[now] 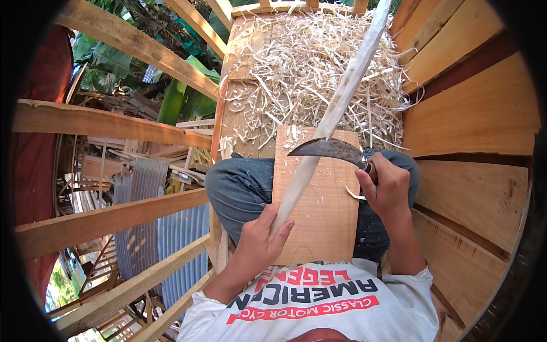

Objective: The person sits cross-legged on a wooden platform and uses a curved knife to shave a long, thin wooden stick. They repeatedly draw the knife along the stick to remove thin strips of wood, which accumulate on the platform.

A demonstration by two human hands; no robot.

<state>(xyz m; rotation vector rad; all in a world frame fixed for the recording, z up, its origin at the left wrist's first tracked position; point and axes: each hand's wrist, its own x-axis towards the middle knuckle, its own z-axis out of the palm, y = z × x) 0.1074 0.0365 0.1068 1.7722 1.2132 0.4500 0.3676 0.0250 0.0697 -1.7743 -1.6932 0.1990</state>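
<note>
A long pale wooden pole (343, 94) slants from near my body up to the far right. My left hand (260, 236) is closed around its near end. In my right hand (384, 182) is the handle of a sickle (325, 150), whose dark curved blade lies across the pole, its tip pointing left. Whether the edge bites into the wood I cannot tell. Beneath both, a flat wooden board (319, 222) rests over my lap between my bent knees. A thin curled shaving (354, 195) hangs beside my right hand, and small chips dot the board.
A heap of curly wood shavings (296, 74) covers much of the plank floor (239, 62) ahead. Slatted wooden rails (114, 125) stand at my left, with corrugated metal sheets (182, 233) and plants below. A plank wall (467, 108) closes in on my right.
</note>
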